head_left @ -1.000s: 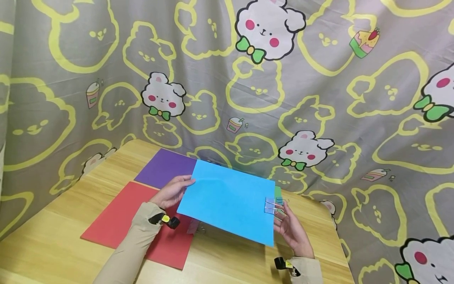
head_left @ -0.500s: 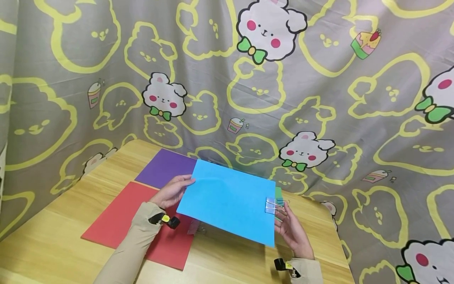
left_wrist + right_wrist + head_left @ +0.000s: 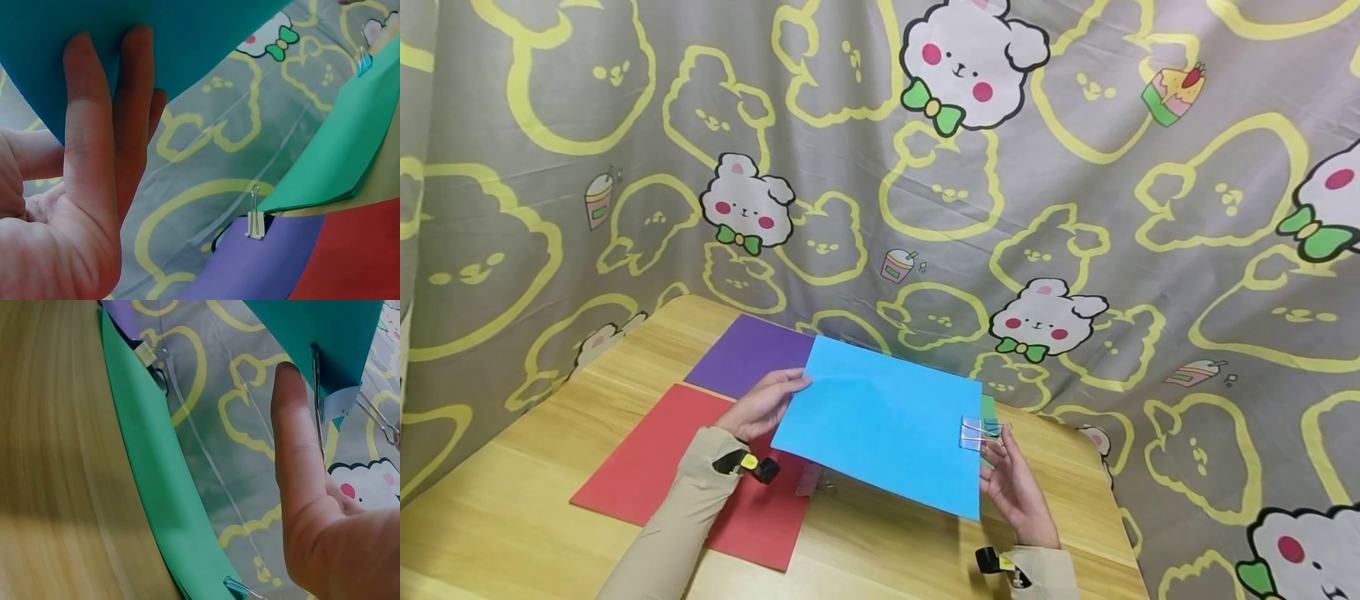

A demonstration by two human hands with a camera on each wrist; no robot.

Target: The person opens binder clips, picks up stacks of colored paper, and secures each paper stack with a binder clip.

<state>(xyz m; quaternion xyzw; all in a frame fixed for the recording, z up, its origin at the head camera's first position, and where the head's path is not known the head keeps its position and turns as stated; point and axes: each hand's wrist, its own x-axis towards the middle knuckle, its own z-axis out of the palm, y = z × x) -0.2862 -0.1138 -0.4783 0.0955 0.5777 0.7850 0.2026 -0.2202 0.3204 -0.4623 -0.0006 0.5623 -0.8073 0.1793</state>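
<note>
A sheet of bright blue paper (image 3: 880, 425) is held tilted above the table. My left hand (image 3: 766, 404) grips its left edge, thumb on the upper face; in the left wrist view the fingers (image 3: 87, 125) lie along its underside. A see-through binder clip (image 3: 971, 432) with wire handles bites the right edge of the paper. There my right hand (image 3: 1018, 492) pinches at the clip's handles, thumb at the front one. One finger (image 3: 294, 437) stands straight beside a handle in the right wrist view, its tip right at the paper's edge.
Red paper (image 3: 647, 458) with a pinkish clip (image 3: 808, 479) lies on the wooden table (image 3: 512, 533). Behind it is purple paper (image 3: 752, 354) with a pale clip (image 3: 255, 225). Green paper (image 3: 350, 137) with a blue clip (image 3: 364, 64) lies mostly hidden behind the blue paper. A patterned curtain (image 3: 850, 192) hangs behind.
The right wrist has shifted very slightly left. The blue paper, its clip and the left hand stay almost where they were.
</note>
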